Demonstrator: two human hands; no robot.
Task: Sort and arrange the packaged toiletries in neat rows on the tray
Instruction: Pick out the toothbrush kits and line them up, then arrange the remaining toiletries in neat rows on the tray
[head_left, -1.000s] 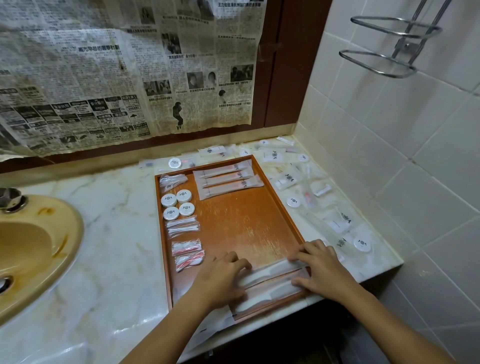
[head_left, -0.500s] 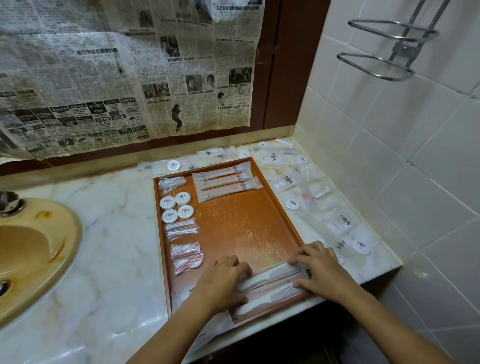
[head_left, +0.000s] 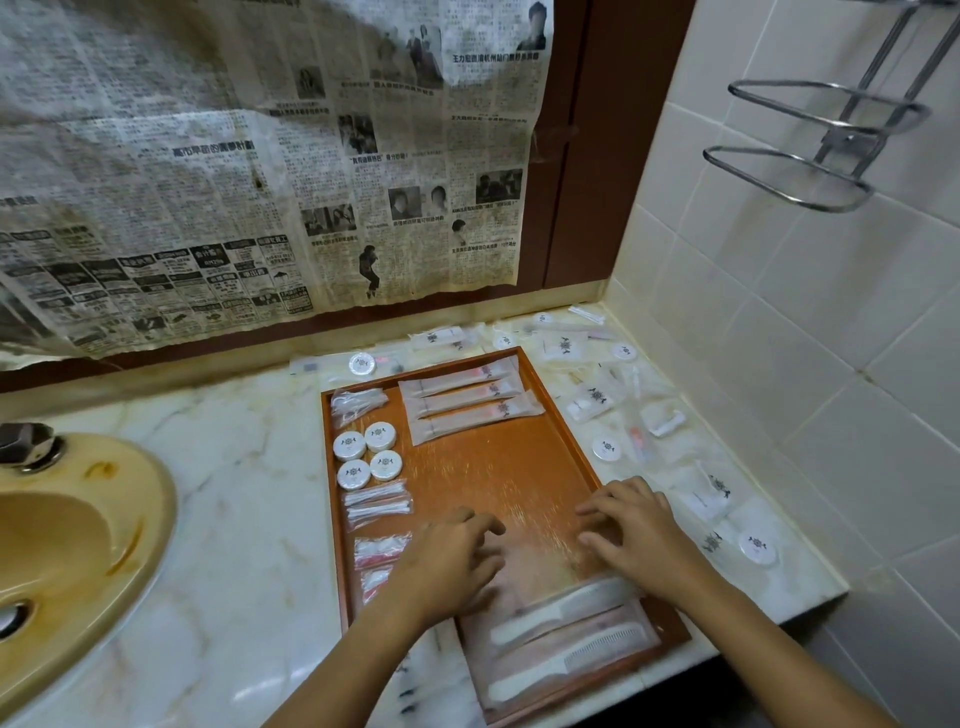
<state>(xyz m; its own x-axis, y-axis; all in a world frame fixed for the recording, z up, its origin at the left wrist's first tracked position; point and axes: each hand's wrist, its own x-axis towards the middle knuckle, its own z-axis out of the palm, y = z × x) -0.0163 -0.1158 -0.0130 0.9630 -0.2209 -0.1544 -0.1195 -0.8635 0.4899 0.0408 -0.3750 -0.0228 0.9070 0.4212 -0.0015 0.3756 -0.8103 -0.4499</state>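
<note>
An orange-brown wooden tray (head_left: 498, 478) lies on the marble counter. Three long sachets (head_left: 467, 400) form a row at its far end. Down its left side sit several round white soaps (head_left: 369, 454), cotton swab packs (head_left: 376, 501) and small red-and-white packs (head_left: 379, 551). Two packaged white combs (head_left: 566, 639) lie side by side at the near end. My left hand (head_left: 452, 561) hovers flat over the tray just beyond the combs, fingers spread, holding nothing. My right hand (head_left: 639, 535) is over the tray's right edge, fingers apart, also empty.
Loose clear packets and round soaps (head_left: 608, 449) are scattered on the counter to the right of the tray and behind it (head_left: 563, 345). A yellow sink (head_left: 62, 551) is at the left. Tiled wall with a metal rack (head_left: 810, 150) stands on the right; newspaper covers the back.
Both hands have lifted off the comb packets and moved farther up the tray; the combs now lie uncovered at the near end. The camera view has shifted down a little.
</note>
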